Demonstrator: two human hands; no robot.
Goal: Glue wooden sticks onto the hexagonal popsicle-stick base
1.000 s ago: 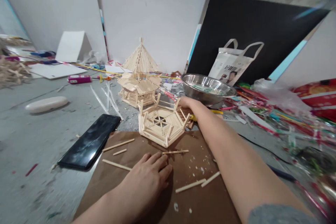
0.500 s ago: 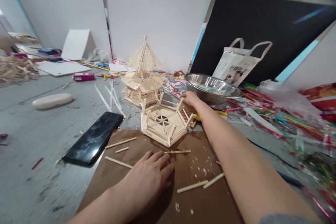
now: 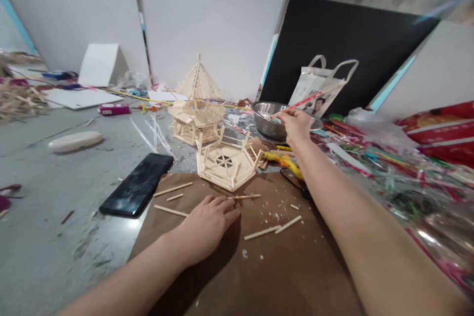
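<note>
My right hand (image 3: pixel 297 125) is raised in front of the steel bowl (image 3: pixel 266 126), its fingers pinched on a thin red stick (image 3: pixel 309 99) that slants up to the right. Palm down on the brown board (image 3: pixel 281 281) lies my left hand (image 3: pixel 211 222), its fingers stretched out beside a short wooden stick (image 3: pixel 246 196). Just beyond stands a six-sided wooden stick frame (image 3: pixel 231 182) with upright posts. Behind it is a wooden pavilion model (image 3: pixel 196 113) with a pointed roof. More loose sticks (image 3: pixel 262 232) lie on the board. A yellow glue gun (image 3: pixel 283 160) rests right of the frame.
A black phone (image 3: pixel 137 185) overlaps the board's left edge, with a white oval case (image 3: pixel 76 141) farther left. A white bag (image 3: pixel 314 86) stands behind the bowl. Plastic strips and wrappers (image 3: pixel 374 153) litter the right side. Panels (image 3: pixel 207 34) lean along the back.
My right hand has risen and moved right from beside the frame, and a thin red stick now shows in it. The glue gun has come into fuller view. My left hand stays on the board.
</note>
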